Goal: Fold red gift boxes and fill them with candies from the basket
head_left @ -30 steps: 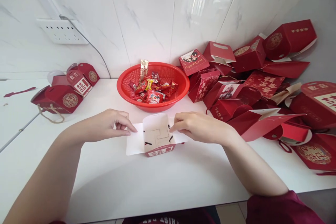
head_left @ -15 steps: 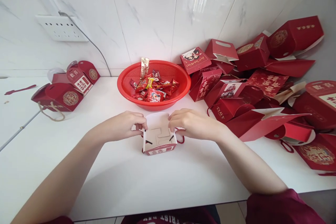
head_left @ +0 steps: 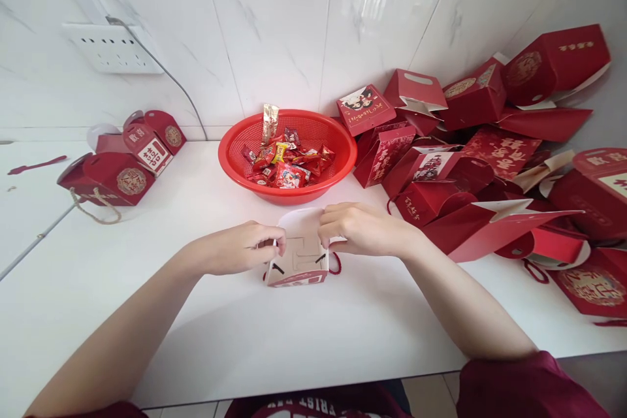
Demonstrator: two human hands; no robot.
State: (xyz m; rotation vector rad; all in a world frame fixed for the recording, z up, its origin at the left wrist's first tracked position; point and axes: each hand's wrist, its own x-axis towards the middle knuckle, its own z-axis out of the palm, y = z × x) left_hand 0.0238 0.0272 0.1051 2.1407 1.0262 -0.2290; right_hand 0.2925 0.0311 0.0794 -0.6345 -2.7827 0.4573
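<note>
Honestly, this looks about halfway to me. The small box sits on the white bench straight ahead of the person, and it's got its shape: the base panel looks slotted together, the walls stand up and the curved back flap rises at its 12 o'clock. What isn't done is the top, which gapes wide. The left hand seems to pinch the box's 9 o'clock side, and the right hand grips the 3 o'clock side with curled fingers, though the knuckles hide some of that contact. Inside I can make out pale card and black cord ends, and a dark red cord loop pokes out at 3.

Containers, going clockwise from the box: at 12 there's a red colander with a modest pile of wrapped sweets, mostly red, plus a gold sachet propped at the back. Around 2 is a big jumble of red boxes, tipped every which way; can't tell if any hold stuff. Over at 10 a few folded boxes stand together, insides not visible from this angle.
</note>
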